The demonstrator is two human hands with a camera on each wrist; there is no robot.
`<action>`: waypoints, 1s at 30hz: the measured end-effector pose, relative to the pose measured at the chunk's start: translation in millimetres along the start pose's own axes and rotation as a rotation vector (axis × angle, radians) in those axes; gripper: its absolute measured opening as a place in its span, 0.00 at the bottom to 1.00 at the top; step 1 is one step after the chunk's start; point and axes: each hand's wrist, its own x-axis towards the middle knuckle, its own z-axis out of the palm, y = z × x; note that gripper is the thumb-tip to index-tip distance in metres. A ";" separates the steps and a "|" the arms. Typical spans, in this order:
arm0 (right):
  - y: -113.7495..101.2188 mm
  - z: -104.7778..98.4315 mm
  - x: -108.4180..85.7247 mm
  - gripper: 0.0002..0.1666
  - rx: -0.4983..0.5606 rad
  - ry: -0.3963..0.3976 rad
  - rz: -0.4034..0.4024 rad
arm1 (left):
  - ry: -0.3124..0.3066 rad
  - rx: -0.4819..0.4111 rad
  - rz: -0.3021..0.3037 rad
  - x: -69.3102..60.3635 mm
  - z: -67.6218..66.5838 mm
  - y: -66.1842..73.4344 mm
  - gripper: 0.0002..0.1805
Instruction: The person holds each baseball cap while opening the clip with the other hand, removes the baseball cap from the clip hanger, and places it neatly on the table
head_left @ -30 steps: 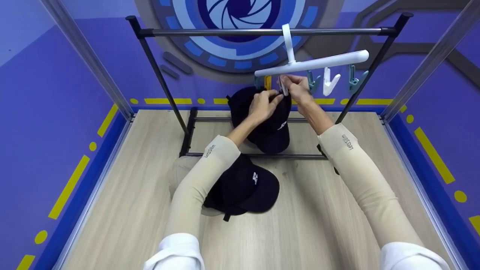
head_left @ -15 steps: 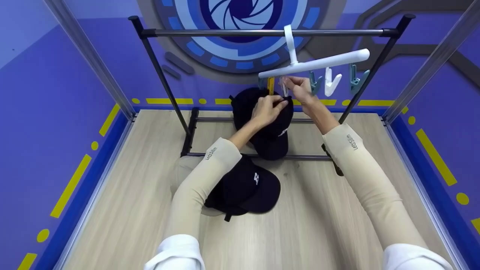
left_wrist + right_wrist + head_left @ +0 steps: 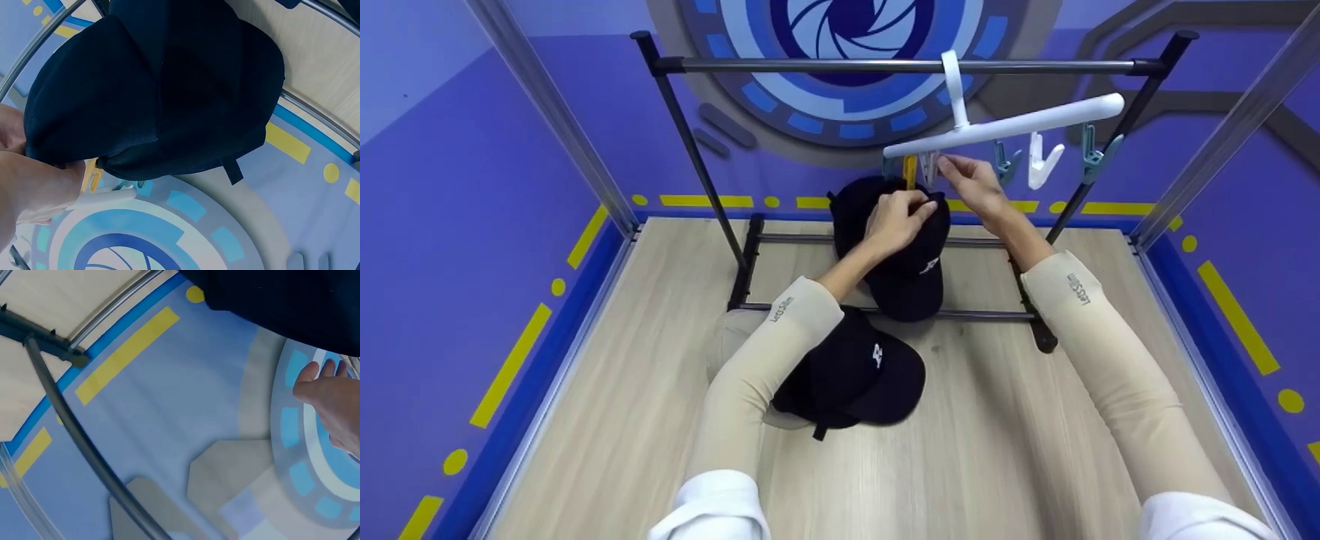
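A: Left hand (image 3: 891, 223)?

B: Pinching the far edge of the upper black cap (image 3: 911, 274), fingers bent over the rim. Fingertips partly hidden in the left wrist view.

A: Right hand (image 3: 979, 186)?

B: Fingers loosely bent, tips at the right side of the pale clip (image 3: 929, 171). Pinching it, touching it or just beside? Cannot tell from either view.

A: How does the cap lie?

B: Below the left end of the white hanger (image 3: 1009, 129). Long axis far to near: crown far, visor near and slightly right. Left hand nearer, being on it; right hand off to the right, apart from the crown.

A: Which relation counts most?

B: My judgement: pale clip to far edge of the cap. The clip hangs just above that edge, between the hands; right hand nearer the clip, left hand nearer the cap. Whether the clip bites the fabric, cannot tell. Yellow clip (image 3: 910, 171) immediately left, its lower end at the same edge.

A: Farther out?

B: Hanger hooked on the rack bar (image 3: 810, 66), tilted, right end higher. White clip (image 3: 1042, 161) on its right half, holding nothing. On the floor, near and left: lower black cap (image 3: 877, 382), visor pointing right, overlapping a beige cap (image 3: 733, 334).
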 end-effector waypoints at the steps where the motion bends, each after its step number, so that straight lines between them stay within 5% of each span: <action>1: 2.6 -2.4 -2.5 0.34 -0.022 -0.012 -0.009 | 0.004 -0.002 0.001 -0.6 -0.3 0.9 0.13; 10: 29.1 -24.7 -35.1 0.34 -0.136 -0.084 -0.128 | 0.013 0.006 -0.004 -6.5 -3.9 9.0 0.14; 23: 60.3 -60.6 -63.7 0.36 -0.287 -0.061 -0.074 | 0.035 0.047 -0.002 -22.6 -10.0 30.2 0.12; 30: 65.1 -78.0 -80.4 0.36 -0.329 -0.070 -0.063 | 0.030 0.060 0.060 -32.9 -14.0 41.8 0.11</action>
